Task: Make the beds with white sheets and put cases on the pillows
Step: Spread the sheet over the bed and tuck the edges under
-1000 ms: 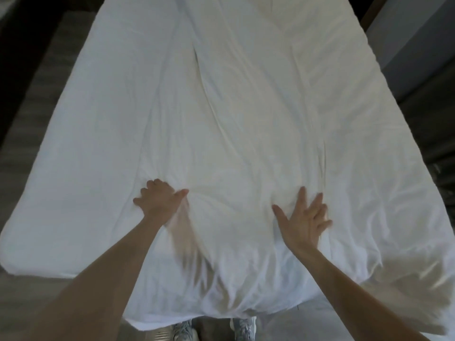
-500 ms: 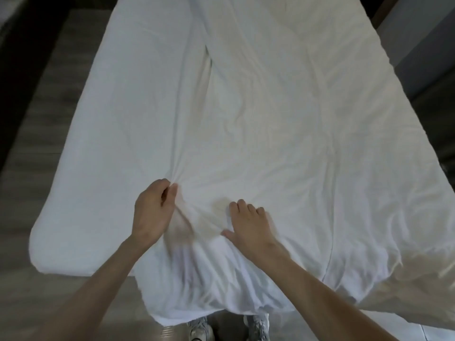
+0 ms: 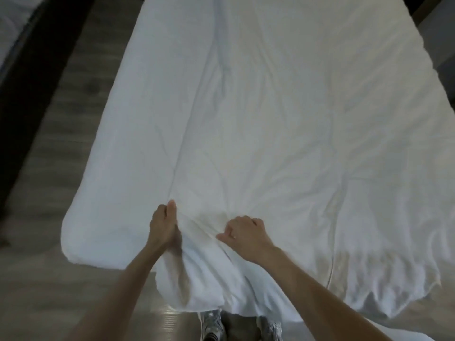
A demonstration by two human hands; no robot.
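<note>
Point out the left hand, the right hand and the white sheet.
left hand (image 3: 163,225): head view, on the back of the hand.
right hand (image 3: 246,233): head view, on the back of the hand behind the knuckles.
white sheet (image 3: 283,124): head view, on its flat middle stretch over the bed.

The floor (image 3: 61,148) is grey-brown wood. A wide dark strip (image 3: 29,89) runs along its left side. A pale thing (image 3: 11,28) shows in the top left corner. A grey wall (image 3: 442,30) is on the right.
</note>
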